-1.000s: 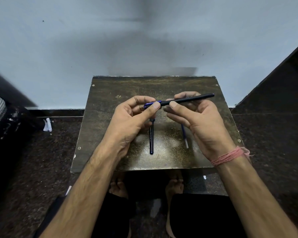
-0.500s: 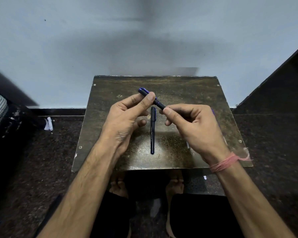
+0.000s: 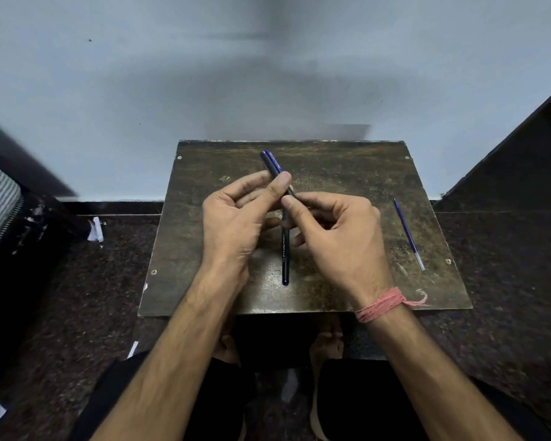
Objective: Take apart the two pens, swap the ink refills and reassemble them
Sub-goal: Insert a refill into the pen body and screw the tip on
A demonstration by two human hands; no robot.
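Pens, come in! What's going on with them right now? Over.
Left hand and right hand both grip one pen, raised. Second pen flat on board. Loose refill lies right, clear of hands.

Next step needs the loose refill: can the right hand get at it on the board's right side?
Probably yes: the refill lies bare, nothing over it, just right of the right hand, which must first release the held pen.

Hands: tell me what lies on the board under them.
A dark pen lies beneath the left hand and right hand; its far end is covered by them.
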